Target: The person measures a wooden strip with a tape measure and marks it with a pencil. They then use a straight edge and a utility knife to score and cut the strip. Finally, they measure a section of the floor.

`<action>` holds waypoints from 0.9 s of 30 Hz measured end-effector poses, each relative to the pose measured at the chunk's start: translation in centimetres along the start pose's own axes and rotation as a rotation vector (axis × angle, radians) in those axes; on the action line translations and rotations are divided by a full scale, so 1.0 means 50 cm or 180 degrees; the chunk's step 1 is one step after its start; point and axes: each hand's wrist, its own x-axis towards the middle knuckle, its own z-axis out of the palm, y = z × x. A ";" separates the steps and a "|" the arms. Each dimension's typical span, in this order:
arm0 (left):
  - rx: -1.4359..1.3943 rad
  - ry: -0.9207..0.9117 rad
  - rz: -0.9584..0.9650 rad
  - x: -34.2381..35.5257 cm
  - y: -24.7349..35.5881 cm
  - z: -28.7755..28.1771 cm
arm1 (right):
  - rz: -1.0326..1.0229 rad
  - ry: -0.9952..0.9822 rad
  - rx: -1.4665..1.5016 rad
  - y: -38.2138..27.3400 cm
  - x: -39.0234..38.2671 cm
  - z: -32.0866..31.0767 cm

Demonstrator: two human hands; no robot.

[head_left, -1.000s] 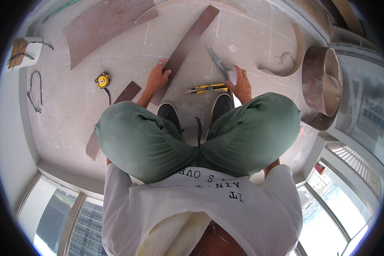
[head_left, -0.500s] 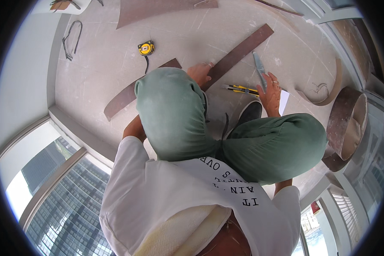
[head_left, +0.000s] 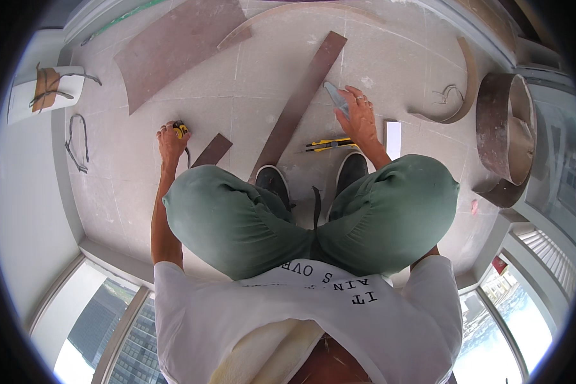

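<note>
Out to the left, my left hand [head_left: 170, 146] is closed around a yellow and black tape measure [head_left: 182, 130] on the floor. My right hand [head_left: 362, 123] has its fingers around a grey-blue, flat-handled tool [head_left: 335, 95]; its far part is hidden under the palm. Between my shoes and this hand lies a yellow and black utility knife [head_left: 329, 145]. A long brown strip [head_left: 301, 99] runs diagonally from my left shoe up to the right. Beside my left knee shows a shorter brown strip [head_left: 213, 150], partly covered by the knee.
A large brown sheet [head_left: 173, 54] lies at the far left. At right stands a brown roll [head_left: 493, 128], near a curved tan strip [head_left: 466, 83]. A white block [head_left: 393, 138] is by my right knee. Dark wire [head_left: 77, 144] lies along the left wall.
My left hand has gone from the long strip to the tape measure at left and grasped it. My right hand has closed on the grey-blue tool. My view has shifted and my knees have spread.
</note>
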 end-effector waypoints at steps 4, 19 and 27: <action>-0.1916 -0.0421 0.0155 0.024 0.087 -0.030 | -0.0193 -0.0070 0.0712 -0.050 0.072 -0.023; -0.2934 -0.2519 0.2375 0.220 0.818 -0.199 | -0.0171 -0.0578 0.0183 0.006 0.338 -0.175; -0.1925 -0.1287 0.2271 0.402 0.873 -0.002 | 0.0562 -0.1055 -0.0368 0.256 0.296 -0.137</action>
